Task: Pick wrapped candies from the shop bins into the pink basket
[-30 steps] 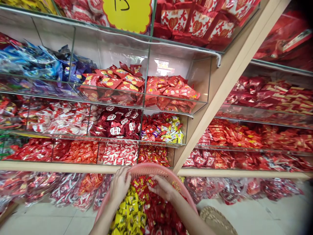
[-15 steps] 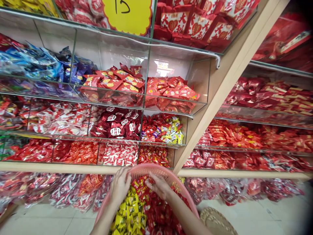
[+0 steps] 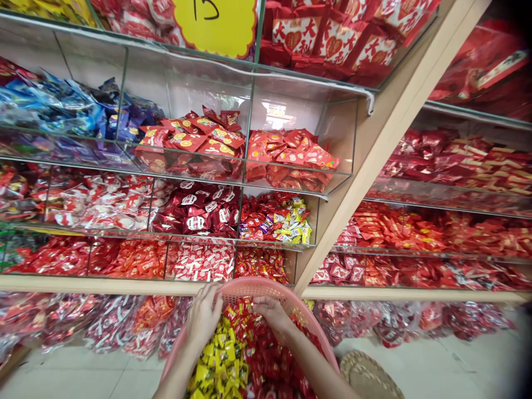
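Note:
A pink plastic basket at the bottom centre holds several red wrapped candies and yellow wrapped candies. My left hand grips the basket's far left rim, fingers curled over it. Inside the basket, near the far rim, my right hand lies on the red candies with its fingers curled down into them; what they pinch is hidden.
Clear acrylic bins of red, white and blue wrapped sweets fill the wooden shelving ahead. A yellow price tag hangs at the top. Bagged candy lies under the lowest shelf. A woven straw object sits at the bottom right on the tiled floor.
My right hand has shifted slightly toward the basket's far rim and dug deeper into the red candies. The left hand and basket stay put.

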Action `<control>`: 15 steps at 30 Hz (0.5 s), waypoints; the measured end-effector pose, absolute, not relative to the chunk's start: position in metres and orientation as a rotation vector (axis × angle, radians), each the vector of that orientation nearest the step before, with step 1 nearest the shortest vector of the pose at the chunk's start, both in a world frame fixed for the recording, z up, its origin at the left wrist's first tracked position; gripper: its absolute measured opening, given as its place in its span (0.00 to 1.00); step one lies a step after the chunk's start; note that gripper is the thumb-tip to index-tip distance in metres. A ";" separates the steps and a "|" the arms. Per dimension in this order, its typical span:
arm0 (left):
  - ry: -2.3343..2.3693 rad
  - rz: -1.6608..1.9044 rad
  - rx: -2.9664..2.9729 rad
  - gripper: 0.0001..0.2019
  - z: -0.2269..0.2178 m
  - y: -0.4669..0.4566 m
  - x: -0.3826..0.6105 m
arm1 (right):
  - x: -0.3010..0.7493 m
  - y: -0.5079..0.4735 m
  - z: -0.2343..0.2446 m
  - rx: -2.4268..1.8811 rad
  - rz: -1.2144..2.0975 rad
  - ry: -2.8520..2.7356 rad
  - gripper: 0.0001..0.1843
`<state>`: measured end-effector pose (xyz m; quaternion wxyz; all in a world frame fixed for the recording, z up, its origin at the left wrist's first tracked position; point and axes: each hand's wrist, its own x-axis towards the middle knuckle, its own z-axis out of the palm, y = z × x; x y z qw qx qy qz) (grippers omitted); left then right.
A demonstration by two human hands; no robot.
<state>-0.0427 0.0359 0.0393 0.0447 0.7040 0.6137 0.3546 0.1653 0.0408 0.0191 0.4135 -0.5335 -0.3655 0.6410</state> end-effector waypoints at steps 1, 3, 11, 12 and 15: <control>1.880 1.082 2.150 0.14 0.039 0.036 -0.043 | 0.163 0.041 0.020 -1.325 1.616 -0.917 0.23; 1.889 1.073 2.149 0.14 0.039 0.036 -0.043 | 0.159 0.040 0.021 -1.294 1.612 -0.933 0.21; 1.878 1.078 2.154 0.13 0.037 0.038 -0.043 | 0.169 0.077 0.048 -1.368 1.079 -1.475 0.17; 1.882 1.075 2.151 0.13 0.037 0.038 -0.043 | 0.173 0.088 0.054 -1.407 0.990 -1.528 0.16; 1.881 1.070 2.140 0.13 0.037 0.038 -0.043 | 0.183 0.120 0.068 -1.631 0.679 -1.689 0.18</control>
